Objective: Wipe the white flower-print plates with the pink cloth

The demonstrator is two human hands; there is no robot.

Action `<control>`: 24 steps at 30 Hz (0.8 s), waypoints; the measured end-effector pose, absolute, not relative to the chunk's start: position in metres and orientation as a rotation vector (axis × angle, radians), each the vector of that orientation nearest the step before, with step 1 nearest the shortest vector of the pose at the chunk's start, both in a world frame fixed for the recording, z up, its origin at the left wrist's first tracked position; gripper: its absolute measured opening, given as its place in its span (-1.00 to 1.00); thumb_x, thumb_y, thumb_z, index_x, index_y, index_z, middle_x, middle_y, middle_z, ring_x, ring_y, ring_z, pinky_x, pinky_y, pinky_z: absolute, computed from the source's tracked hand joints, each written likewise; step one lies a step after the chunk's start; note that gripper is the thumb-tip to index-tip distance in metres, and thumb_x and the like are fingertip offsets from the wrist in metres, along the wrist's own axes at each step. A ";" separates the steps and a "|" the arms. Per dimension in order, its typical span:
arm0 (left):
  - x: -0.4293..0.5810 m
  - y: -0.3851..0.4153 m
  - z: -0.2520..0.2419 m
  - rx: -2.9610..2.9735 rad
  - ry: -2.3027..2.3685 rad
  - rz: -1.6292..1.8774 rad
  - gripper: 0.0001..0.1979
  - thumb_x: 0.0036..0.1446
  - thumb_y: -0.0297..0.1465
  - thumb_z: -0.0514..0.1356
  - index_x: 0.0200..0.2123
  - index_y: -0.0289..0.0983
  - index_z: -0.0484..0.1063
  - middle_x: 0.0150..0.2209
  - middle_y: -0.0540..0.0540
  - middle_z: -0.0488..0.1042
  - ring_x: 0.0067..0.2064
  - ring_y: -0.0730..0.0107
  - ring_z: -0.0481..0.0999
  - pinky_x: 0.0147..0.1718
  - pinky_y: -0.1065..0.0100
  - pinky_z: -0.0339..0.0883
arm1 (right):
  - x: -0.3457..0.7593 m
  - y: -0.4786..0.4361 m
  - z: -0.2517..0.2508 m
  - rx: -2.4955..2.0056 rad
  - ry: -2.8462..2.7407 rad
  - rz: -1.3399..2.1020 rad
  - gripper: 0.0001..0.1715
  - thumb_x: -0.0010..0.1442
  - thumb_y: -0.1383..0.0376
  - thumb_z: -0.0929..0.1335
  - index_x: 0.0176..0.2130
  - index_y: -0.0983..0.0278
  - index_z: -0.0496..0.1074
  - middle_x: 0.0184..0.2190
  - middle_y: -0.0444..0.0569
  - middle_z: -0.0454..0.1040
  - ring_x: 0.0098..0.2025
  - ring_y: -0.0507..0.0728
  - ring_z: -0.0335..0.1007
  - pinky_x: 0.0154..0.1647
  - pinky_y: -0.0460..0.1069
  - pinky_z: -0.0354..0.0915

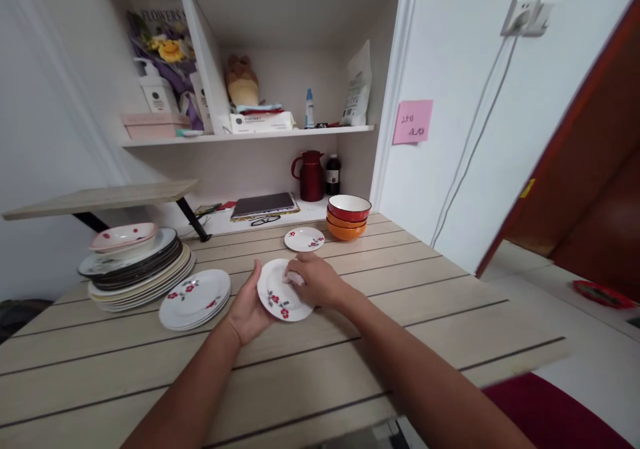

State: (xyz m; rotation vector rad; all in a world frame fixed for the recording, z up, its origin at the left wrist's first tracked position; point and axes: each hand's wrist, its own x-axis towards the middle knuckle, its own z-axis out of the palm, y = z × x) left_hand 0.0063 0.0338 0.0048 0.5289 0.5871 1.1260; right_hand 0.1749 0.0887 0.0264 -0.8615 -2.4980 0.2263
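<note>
A small white plate (277,295) with red flowers rests tilted in my left hand (250,309), thumb along its rim and fingers underneath. Over the plate's upper right face, my right hand (317,281) is closed on a crumpled white tissue (293,277), pressing it to the surface. Left of my hands stands a short stack of matching flowered plates (197,295). Another flowered plate (304,239) lies on the table beyond the held one.
At the far left is a tall stack of plates (143,282) topped by a pink-rimmed bowl (124,235). Nested red and orange bowls (347,219) stand at the back right of the slatted table (425,302). A wooden riser (105,195), glasses (265,220) and a red jug (311,177) are behind.
</note>
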 end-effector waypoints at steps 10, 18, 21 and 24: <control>0.007 0.033 0.006 0.556 0.643 1.126 -0.47 0.21 -0.04 0.01 -0.08 -0.37 0.46 -0.18 -0.26 0.58 -0.11 0.09 0.55 -0.01 0.05 0.31 | 0.177 0.076 0.040 -0.613 -2.678 0.317 -0.82 0.16 0.36 0.27 -0.22 0.25 0.42 -0.23 -0.03 0.35 -0.25 0.07 0.26 -0.30 -0.08 0.13; 0.006 0.033 0.004 0.570 0.623 1.119 -0.44 0.21 -0.03 -0.01 -0.04 -0.37 0.44 -0.19 -0.26 0.58 -0.15 0.11 0.56 0.00 0.06 0.30 | 0.179 0.077 0.045 -0.611 -2.715 0.400 -0.82 0.21 0.35 0.26 -0.21 0.25 0.43 -0.22 -0.04 0.33 -0.27 0.05 0.25 -0.29 -0.08 0.14; 0.005 0.034 0.003 0.562 0.589 1.111 -0.43 0.22 -0.04 -0.02 0.00 -0.37 0.42 -0.15 -0.27 0.57 -0.12 0.10 0.55 0.00 0.07 0.30 | 0.178 0.078 0.044 -0.629 -2.709 0.418 -0.81 0.19 0.36 0.27 -0.20 0.25 0.43 -0.21 -0.04 0.33 -0.24 0.05 0.26 -0.26 -0.08 0.15; 0.005 0.034 0.003 0.542 0.584 1.121 -0.43 0.21 -0.04 -0.01 0.02 -0.37 0.41 -0.14 -0.28 0.56 -0.12 0.09 0.55 -0.01 0.06 0.30 | 0.177 0.079 0.042 -0.634 -2.711 0.402 -0.80 0.18 0.37 0.28 -0.19 0.25 0.43 -0.20 -0.04 0.34 -0.23 0.06 0.27 -0.25 -0.07 0.15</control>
